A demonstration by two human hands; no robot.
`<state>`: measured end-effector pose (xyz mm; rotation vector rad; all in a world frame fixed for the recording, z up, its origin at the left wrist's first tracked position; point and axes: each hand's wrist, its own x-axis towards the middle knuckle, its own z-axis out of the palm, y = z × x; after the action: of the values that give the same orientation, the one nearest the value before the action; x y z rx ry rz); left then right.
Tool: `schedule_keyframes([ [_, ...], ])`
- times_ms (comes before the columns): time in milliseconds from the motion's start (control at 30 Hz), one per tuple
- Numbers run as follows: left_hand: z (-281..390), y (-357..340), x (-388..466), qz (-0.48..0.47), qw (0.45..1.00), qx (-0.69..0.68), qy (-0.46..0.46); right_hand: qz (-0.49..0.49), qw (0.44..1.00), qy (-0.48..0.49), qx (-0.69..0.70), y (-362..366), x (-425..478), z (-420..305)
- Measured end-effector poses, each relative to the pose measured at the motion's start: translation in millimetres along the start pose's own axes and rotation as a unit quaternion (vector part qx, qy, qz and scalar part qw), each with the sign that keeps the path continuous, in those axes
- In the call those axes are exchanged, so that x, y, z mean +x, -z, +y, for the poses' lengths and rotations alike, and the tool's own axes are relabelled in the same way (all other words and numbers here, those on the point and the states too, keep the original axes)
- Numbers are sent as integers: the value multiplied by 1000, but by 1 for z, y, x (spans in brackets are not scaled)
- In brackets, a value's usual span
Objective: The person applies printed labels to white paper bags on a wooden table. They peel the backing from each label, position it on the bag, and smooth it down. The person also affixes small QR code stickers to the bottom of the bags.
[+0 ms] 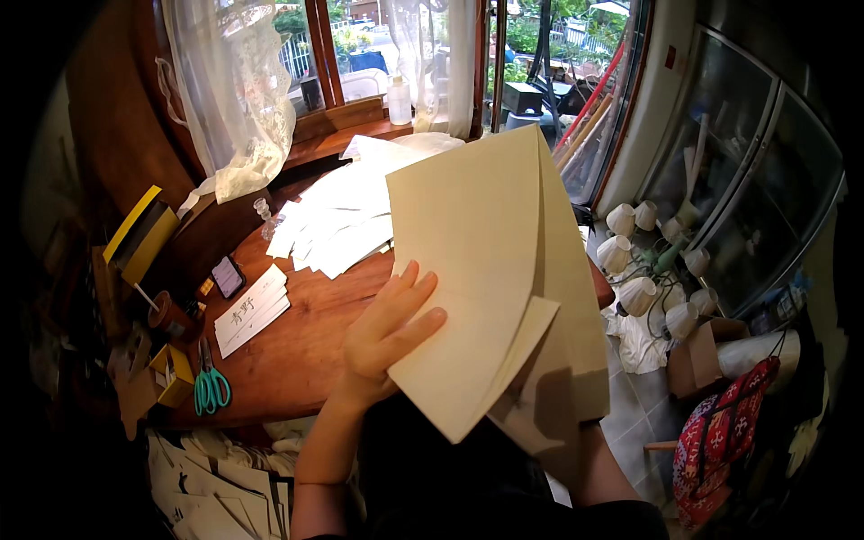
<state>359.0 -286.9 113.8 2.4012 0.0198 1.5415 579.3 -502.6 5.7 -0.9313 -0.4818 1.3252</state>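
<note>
A stack of large cream paper sheets [466, 223], folded or bent over, is held up above the table in front of me. My left hand [388, 324] is at its left edge, fingers spread over the front face. A smaller flap [533, 331] sticks out from between the layers low down. Only my right forearm [604, 466] shows; the hand itself is hidden behind the paper. Behind the sheets, white papers [344, 223] lie in a brightly lit, loose pile. White paper slips [253, 310] bearing brush writing rest on the wooden table [317, 358].
Teal-handled scissors [211, 388], a yellow box [172, 378], a brown cup [169, 314] and a phone [228, 277] line the table's left side. A glass ornament [265, 216] stands by the curtain [236, 101]. On the right floor are a multi-shade lamp [638, 297] and cardboard box [702, 358].
</note>
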Motion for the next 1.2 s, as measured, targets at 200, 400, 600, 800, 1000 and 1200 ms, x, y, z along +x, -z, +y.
schedule_keyframes([
  [200,-15,6,-6,17,992,-112,48,-18,1000,4,-11,-5,15,-3],
  [400,-6,13,-20,79,961,-183,191,-9,999,22,-36,-11,11,-9],
  [600,-15,8,-44,138,972,-39,184,-6,998,27,-53,-10,12,-6],
  [800,-45,0,-73,201,965,58,160,3,996,42,-74,-15,12,-14],
  [1000,-138,22,-137,301,919,-154,204,10,992,84,-97,-29,17,-30],
  [1200,-130,62,-24,220,896,-282,262,9,983,125,-131,-46,32,-50],
])
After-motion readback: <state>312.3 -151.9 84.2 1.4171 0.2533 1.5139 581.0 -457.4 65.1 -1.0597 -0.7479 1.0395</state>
